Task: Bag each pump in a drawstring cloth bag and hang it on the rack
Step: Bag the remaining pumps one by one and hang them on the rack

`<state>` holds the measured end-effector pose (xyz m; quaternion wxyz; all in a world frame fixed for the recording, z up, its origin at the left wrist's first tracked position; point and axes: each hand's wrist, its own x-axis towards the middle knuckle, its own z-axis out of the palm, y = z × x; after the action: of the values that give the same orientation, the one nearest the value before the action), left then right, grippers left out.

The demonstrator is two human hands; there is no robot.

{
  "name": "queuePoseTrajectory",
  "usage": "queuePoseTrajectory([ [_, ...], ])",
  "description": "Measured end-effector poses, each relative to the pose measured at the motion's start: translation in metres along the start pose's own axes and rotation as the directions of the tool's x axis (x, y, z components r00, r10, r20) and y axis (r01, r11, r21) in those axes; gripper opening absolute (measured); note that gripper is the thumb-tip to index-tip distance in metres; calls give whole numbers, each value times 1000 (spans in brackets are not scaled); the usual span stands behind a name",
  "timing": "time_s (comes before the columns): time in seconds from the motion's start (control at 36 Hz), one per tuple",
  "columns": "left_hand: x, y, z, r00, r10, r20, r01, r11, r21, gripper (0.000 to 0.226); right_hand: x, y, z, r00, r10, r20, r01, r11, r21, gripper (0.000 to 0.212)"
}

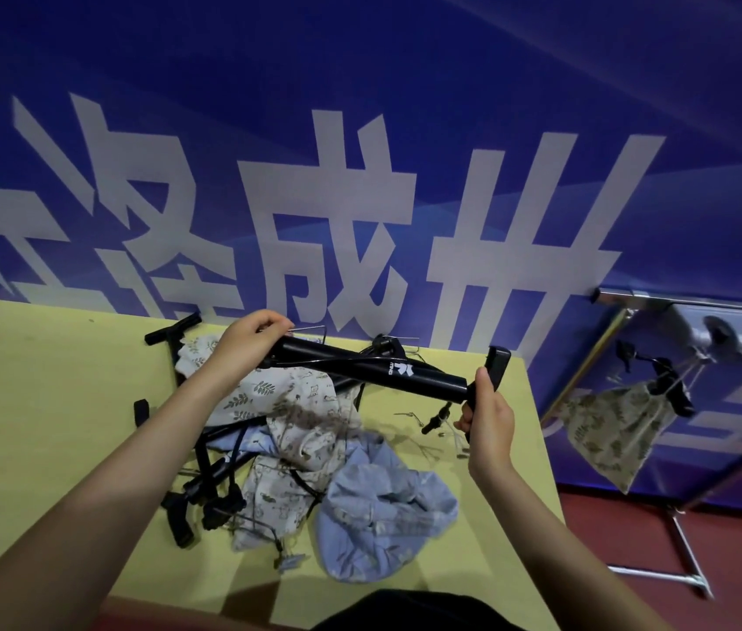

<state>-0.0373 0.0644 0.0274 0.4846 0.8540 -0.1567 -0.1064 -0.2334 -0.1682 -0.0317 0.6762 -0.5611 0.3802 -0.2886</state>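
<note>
I hold a black pump [387, 371] level above the table. My left hand [248, 341] grips its base end, where thin wire foot bars stick out. My right hand [487, 414] grips the T-handle [494, 364] at the other end. Below it lies a heap of drawstring cloth bags: leaf-print ones [260, 393], a bear-print one [269, 494] and a blue one [383, 507]. More black pumps [205, 489] lie tangled in the heap. On the metal rack [697, 311] at the right hangs one filled leaf-print bag [615, 430], with a black pump handle sticking out.
The yellow table [41, 403] stands against a blue banner wall with large white characters. Another pump handle [173, 327] lies at the table's back edge. The rack's base bar [683, 571] rests on red floor right of the table.
</note>
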Motion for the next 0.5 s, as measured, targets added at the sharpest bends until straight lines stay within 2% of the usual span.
queuePoseTrajectory([
  [0.08, 0, -3, 4, 998, -50, 40, 47, 995, 83, 26, 2, -6, -7, 998, -51, 27, 52, 999, -8, 38],
  [0.14, -1, -8, 9, 992, -113, 56, 93, 956, 279, 40, 5, -12, -12, 995, -82, 49, 83, 996, -20, 37],
  [0.17, -2, -11, 12, 989, -131, 65, 92, 906, 414, 48, 6, -16, -13, 993, -96, 62, 97, 995, -23, 37],
  [0.19, -4, -12, 14, 989, -127, 79, 67, 847, 527, 52, 7, -19, -13, 991, -108, 77, 110, 994, -23, 37],
  [0.25, -8, -14, 20, 990, -40, 137, -57, 769, 636, 53, 6, -24, -12, 986, -131, 102, 134, 991, -29, 39],
  [0.33, -16, -3, 38, 958, 155, 241, -278, 713, 644, 45, 4, -29, -11, 983, -144, 113, 148, 989, -27, 39],
  [0.42, -22, 15, 55, 903, 218, 371, -409, 699, 586, 51, 4, -31, -10, 983, -128, 134, 131, 991, -14, 39],
  [0.5, -24, 32, 64, 857, 262, 444, -491, 676, 550, 42, 6, -34, -13, 980, -106, 168, 109, 994, -7, 36],
])
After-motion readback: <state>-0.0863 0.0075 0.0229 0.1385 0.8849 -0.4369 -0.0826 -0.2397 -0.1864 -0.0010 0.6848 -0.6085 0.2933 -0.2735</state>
